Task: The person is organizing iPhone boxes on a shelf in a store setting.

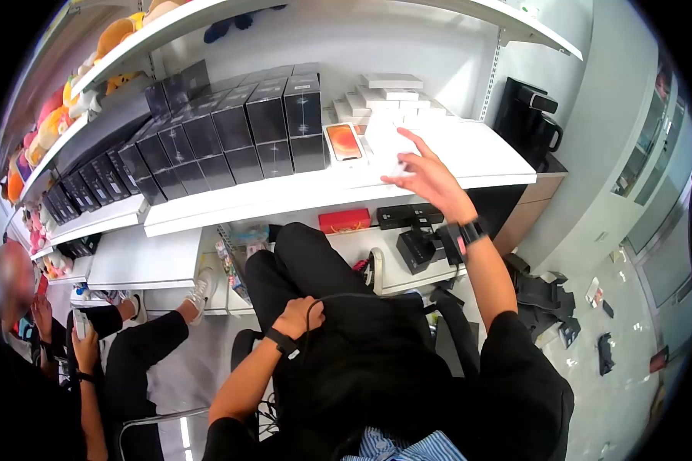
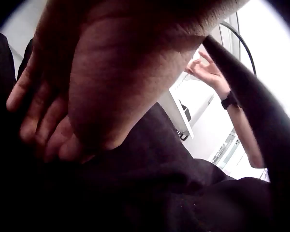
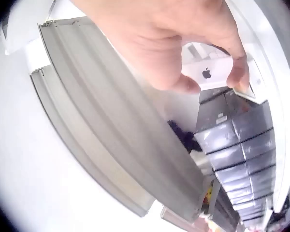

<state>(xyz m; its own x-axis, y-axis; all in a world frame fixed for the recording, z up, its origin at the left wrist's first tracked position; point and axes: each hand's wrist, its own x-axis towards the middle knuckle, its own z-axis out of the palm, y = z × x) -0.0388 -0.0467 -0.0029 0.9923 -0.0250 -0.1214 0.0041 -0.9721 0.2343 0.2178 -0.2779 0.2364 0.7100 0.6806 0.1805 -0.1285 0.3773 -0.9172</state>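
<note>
My right hand [image 1: 430, 183] reaches over the white shelf. Its thumb and fingers are spread to either end of a white phone box [image 1: 382, 138], which they grip. In the right wrist view, a dark apple logo marks the side of that box [image 3: 210, 73], between the fingertips. Beside it on the shelf lies another phone box [image 1: 344, 143] with an orange phone picture. White boxes [image 1: 392, 81] are stacked behind. My left hand [image 1: 298, 318] rests on my lap with loosely bent fingers, and a black cable passes by it.
Tall black boxes [image 1: 265, 127] stand in rows to the left. A black coffee machine [image 1: 521, 115] stands at the right. Below the shelf lie a red box [image 1: 344, 221] and black boxes [image 1: 421, 250]. Another person [image 1: 84, 349] sits at the left, holding a white object.
</note>
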